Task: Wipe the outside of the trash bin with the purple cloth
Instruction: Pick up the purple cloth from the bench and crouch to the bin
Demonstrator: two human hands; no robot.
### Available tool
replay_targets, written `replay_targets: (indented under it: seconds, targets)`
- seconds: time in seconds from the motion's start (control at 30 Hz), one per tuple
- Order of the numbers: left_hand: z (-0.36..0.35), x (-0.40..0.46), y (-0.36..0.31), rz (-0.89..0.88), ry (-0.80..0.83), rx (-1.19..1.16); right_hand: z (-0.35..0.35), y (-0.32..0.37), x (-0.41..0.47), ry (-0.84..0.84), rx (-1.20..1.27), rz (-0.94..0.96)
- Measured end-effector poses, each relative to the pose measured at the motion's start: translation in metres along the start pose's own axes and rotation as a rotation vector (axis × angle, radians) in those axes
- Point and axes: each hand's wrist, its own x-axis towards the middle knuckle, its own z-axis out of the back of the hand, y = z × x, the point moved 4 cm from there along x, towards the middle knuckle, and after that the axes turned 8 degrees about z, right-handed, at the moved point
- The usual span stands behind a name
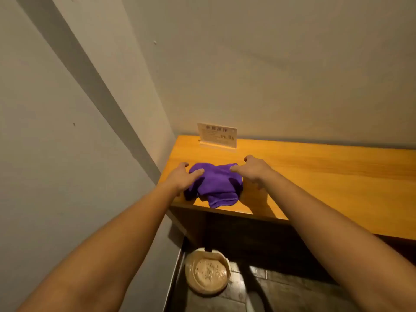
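Observation:
A crumpled purple cloth [215,188] lies near the front left corner of a wooden counter [315,176]. My left hand [183,179] rests on the cloth's left side with the thumb pressed into it and the fingers spread. My right hand [253,170] touches the cloth's upper right edge with a fingertip, fingers apart. Neither hand has closed around the cloth. The trash bin [208,272], round, beige and seen from above with pale contents inside, stands on the floor below the counter's front edge.
A small upright card sign [217,136] stands at the back of the counter against the wall. Grey walls meet in a corner on the left. The dark floor [281,293] stretches to the right of the bin.

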Motion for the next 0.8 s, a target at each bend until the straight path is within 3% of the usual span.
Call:
replay_targets:
  seconds: [0.1,0.23,0.37,0.53,0.6,0.67,0.73,0.8]
  targets:
    - [-0.013,0.01,0.002,0.098,-0.101,-0.156,-0.01,-0.003,0.011,-0.022,0.039,-0.006]
    - [-0.031,0.007,0.007,0.165,-0.188,-0.348,-0.033,0.0,0.011,-0.026,0.337,0.003]
    - [-0.058,-0.015,0.019,0.236,0.012,-0.803,-0.056,-0.003,0.0,-0.029,0.563,0.097]
    - [-0.053,-0.054,0.011,0.208,0.232,-1.233,-0.06,0.006,-0.015,0.07,1.083,0.081]
    - [-0.051,-0.072,0.009,0.157,0.299,-1.316,-0.062,0.013,-0.026,0.119,1.233,0.087]
    - [-0.045,-0.09,0.011,0.111,0.266,-1.343,-0.065,0.02,-0.042,0.216,1.339,0.097]
    - [-0.038,-0.108,0.018,0.065,0.156,-1.288,-0.069,0.023,-0.06,0.258,1.307,0.152]
    - [-0.036,-0.127,0.033,-0.005,0.097,-1.131,-0.076,0.022,-0.082,0.199,1.181,0.211]
